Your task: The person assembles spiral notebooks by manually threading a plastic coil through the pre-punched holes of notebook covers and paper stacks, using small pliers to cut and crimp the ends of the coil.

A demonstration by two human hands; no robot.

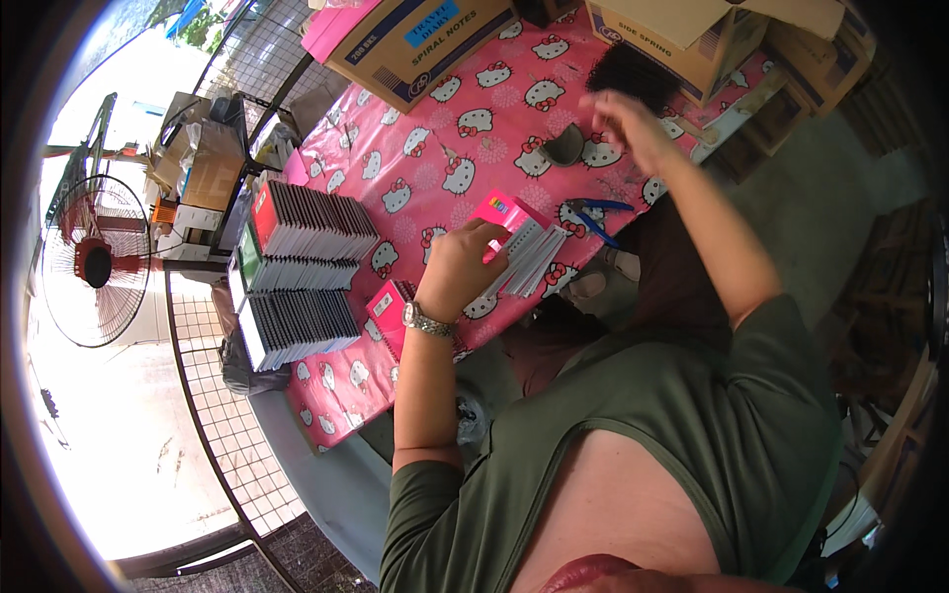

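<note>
My left hand (463, 265), with a metal watch at its wrist, is closed at the left side of a pink-covered notebook (529, 252). The notebook's white pages are fanned out toward me, and part of it is hidden behind my fingers. Farther off to the right, my right hand (633, 130) is raised over the table, somewhat blurred, its fingers stretched out and apart with nothing visible in them. Just beyond it lies a heap of black spiral binding coils (633, 77). Blue-handled pliers (598, 217) rest right of the notebook, and a dark half-round dish (564, 146) sits farther back.
Stacked spiral notebooks (306, 267) stand on the table's left side, and pink notebooks (390, 311) lie near my left wrist. Cardboard boxes (415, 49) line the far edge. A patterned pink cloth (395, 168) covers the table. A fan (97, 262) stands at far left.
</note>
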